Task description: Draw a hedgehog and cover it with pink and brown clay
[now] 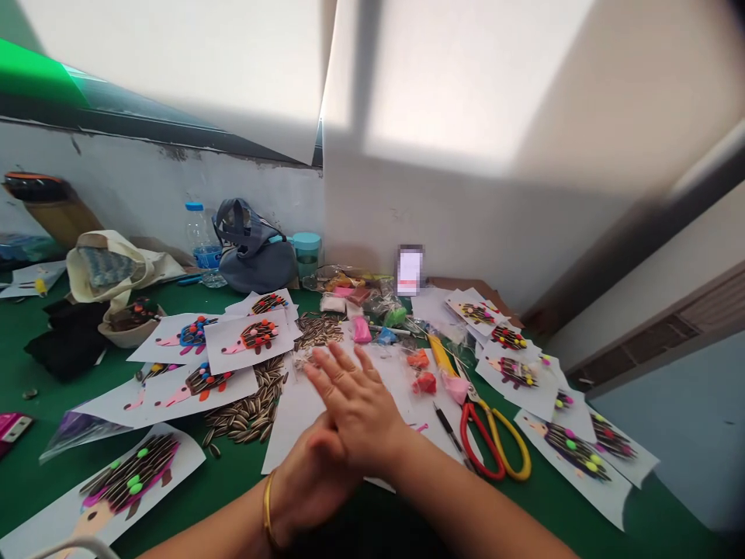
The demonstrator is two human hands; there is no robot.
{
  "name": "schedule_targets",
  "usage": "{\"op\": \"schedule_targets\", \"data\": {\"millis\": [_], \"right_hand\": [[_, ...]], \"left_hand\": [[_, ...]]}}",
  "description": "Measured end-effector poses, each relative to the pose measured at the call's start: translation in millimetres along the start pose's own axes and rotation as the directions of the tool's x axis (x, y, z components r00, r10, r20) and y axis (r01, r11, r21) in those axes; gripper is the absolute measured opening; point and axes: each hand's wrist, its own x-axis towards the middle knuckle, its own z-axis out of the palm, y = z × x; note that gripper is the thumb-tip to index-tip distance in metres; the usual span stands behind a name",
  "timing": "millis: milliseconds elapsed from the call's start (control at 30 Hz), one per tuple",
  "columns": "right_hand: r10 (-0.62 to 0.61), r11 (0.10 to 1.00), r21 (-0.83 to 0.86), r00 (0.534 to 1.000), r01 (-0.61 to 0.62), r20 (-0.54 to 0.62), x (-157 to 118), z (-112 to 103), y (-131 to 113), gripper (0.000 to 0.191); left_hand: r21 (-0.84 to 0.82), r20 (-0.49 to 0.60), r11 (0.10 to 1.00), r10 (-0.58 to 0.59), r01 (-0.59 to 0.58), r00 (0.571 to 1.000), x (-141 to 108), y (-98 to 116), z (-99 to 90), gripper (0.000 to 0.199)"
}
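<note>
My left hand (pixel 311 473) and my right hand (pixel 364 407) are pressed palm to palm over the white paper (pixel 303 419). The right one lies on top, its fingers stretched out and slightly apart. It covers most of the left fingers, and whatever may be between the palms is hidden. A gold bracelet (pixel 268 508) circles my left wrist. Just left of the hands is a heap of striped sunflower seeds (pixel 253 407). On the right lie scissors (pixel 483 435) with red and yellow handles, a black pen (pixel 451 431) and bagged orange clay (pixel 424 382).
Hedgehog pictures made with seeds lie left (pixel 250 341) and right (pixel 515 373), with another one (pixel 125 481) at the near left. Several clay packets (pixel 361 329) sit at the back, before an upright phone (pixel 410 270). A blue-grey bag (pixel 256 260) and a bottle (pixel 203 241) stand by the wall.
</note>
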Motion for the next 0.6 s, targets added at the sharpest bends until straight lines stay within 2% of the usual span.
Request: {"op": "schedule_targets", "data": {"millis": [67, 100, 133, 200, 233, 267, 333, 367, 400, 467, 500, 533, 600], "right_hand": [[-0.004, 1.000, 0.029, 0.998, 0.002, 0.061, -8, 3, 8, 0.067], [-0.048, 0.997, 0.059, 0.995, 0.043, 0.086, -12, 3, 6, 0.063], [-0.093, 0.992, 0.091, 0.991, 0.084, 0.097, -16, 1, 1, 0.065], [-0.172, 0.979, 0.128, 0.982, 0.162, 0.075, -19, -4, -16, 0.078], [-0.256, 0.960, 0.140, 0.964, 0.244, 0.074, -17, -7, -24, 0.084], [-0.285, 0.953, 0.137, 0.954, 0.271, 0.094, -13, -10, -30, 0.083], [-0.277, 0.955, 0.124, 0.960, 0.270, 0.043, -4, -13, -30, 0.083], [-0.245, 0.966, 0.106, 0.967, 0.237, 0.069, -1, -13, -25, 0.083], [-0.172, 0.982, 0.088, 0.983, 0.165, 0.071, 1, -11, -18, 0.084], [-0.049, 0.997, 0.063, 0.998, 0.046, 0.049, -1, -7, -3, 0.083], [-0.046, 0.997, 0.064, 0.997, 0.043, 0.059, -5, -5, 1, 0.077], [-0.060, 0.996, 0.071, 0.995, 0.055, 0.074, -9, -4, 2, 0.071], [-0.139, 0.985, 0.119, 0.985, 0.127, 0.099, -16, -5, -6, 0.082]], "left_hand": [[-0.096, 0.107, 0.985, -0.132, 0.143, 0.985, -1, 29, -16.1, 0.051], [-0.131, 0.147, 0.977, -0.151, 0.171, 0.978, 1, 36, -19.8, 0.058], [-0.157, 0.143, 0.972, -0.155, 0.177, 0.978, 3, 37, -19.9, 0.069], [-0.153, 0.012, 0.985, -0.083, 0.084, 0.996, 9, 19, -9.8, 0.079], [-0.132, -0.103, 0.991, 0.016, -0.030, 0.995, 12, 5, -1.5, 0.080], [-0.122, -0.136, 0.989, 0.065, -0.082, 0.989, 13, -10, 7.0, 0.073], [-0.114, -0.152, 0.985, 0.108, -0.126, 0.982, 11, -30, 17.9, 0.060], [-0.117, -0.138, 0.984, 0.115, -0.132, 0.984, 8, -32, 18.2, 0.059], [-0.122, -0.031, 0.992, 0.023, -0.027, 0.999, 5, -27, 14.7, 0.059], [-0.119, 0.048, 0.989, -0.087, 0.092, 0.995, 1, -5, 0.6, 0.058], [-0.125, 0.093, 0.978, -0.157, 0.168, 0.983, 1, 7, -7.0, 0.058], [-0.124, 0.117, 0.973, -0.180, 0.194, 0.977, 2, 15, -12.6, 0.061], [-0.098, 0.114, 0.989, -0.098, 0.110, 0.989, 6, 15, -13.2, 0.071]]}}
